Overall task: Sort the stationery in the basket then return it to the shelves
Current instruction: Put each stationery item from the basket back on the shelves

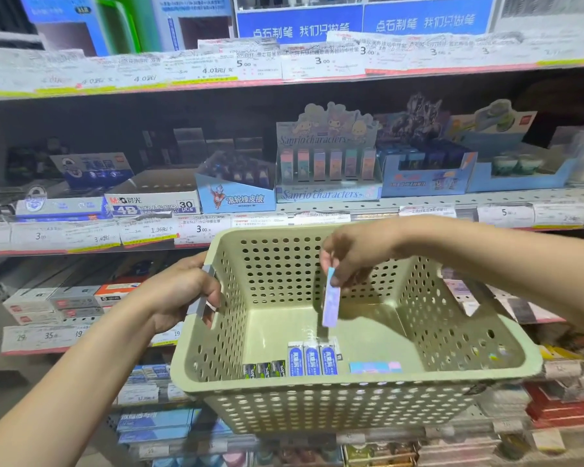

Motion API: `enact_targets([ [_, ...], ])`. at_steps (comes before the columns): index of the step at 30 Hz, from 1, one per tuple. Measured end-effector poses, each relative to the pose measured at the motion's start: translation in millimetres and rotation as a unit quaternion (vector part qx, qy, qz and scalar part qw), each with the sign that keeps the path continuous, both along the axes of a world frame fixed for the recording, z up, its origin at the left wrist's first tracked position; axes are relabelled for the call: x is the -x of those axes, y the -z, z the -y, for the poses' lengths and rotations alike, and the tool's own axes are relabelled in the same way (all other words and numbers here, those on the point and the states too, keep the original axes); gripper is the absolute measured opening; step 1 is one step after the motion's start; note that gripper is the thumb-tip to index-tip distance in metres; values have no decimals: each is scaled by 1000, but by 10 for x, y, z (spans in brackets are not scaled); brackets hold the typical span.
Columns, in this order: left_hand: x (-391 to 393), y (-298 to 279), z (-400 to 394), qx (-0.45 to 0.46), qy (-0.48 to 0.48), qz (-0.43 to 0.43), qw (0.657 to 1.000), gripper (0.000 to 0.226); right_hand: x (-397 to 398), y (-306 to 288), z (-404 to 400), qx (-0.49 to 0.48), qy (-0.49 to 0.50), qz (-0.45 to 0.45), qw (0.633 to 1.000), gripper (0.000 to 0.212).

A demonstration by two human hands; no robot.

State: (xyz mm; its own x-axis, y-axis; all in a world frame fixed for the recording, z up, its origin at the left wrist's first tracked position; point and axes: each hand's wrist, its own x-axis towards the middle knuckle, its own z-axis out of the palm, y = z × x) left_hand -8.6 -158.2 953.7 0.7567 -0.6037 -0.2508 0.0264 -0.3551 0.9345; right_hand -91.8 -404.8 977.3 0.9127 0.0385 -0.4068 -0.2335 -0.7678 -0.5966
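Observation:
A pale green perforated basket (358, 399) is held up in front of the shelves. My left hand (182, 291) grips its grey handle on the left side. My right hand (354, 254) hangs over the basket and pinches the top of a long pastel blue eraser (331, 299), which dangles upright above the basket floor. On the floor lie three blue-and-white erasers (312, 358), three small dark erasers (263, 369) to their left, and a flat pastel eraser (375, 367) to their right.
Behind the basket, a shelf carries display boxes: a Sanrio characters box (327, 163) with several upright erasers, a blue roller-eraser box (235, 187), a 4B eraser box (152, 200). Price-tag strips (284, 65) line the shelf edges. Lower shelves hold stacked boxes on both sides.

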Motion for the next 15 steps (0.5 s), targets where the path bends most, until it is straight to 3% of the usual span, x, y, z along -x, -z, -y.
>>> enact_targets([
  [4, -16, -2, 3, -8, -5, 5, 1000, 50, -11, -298, 101, -113, 44, 122, 985, 9],
  [7, -23, -6, 6, -21, -6, 11, 1000, 43, -98, -458, 167, -136, 78, 247, 956, 15],
  [11, -19, -17, 11, -23, -16, 9, 1000, 50, -348, -567, 249, -32, 145, 438, 887, 27],
  [13, -21, -17, 24, -26, -19, 9, 999, 44, -487, -589, 296, 21, 158, 481, 862, 28],
  [15, -21, -16, 38, -28, -22, 12, 999, 37, -575, -591, 313, 7, 175, 492, 853, 27],
])
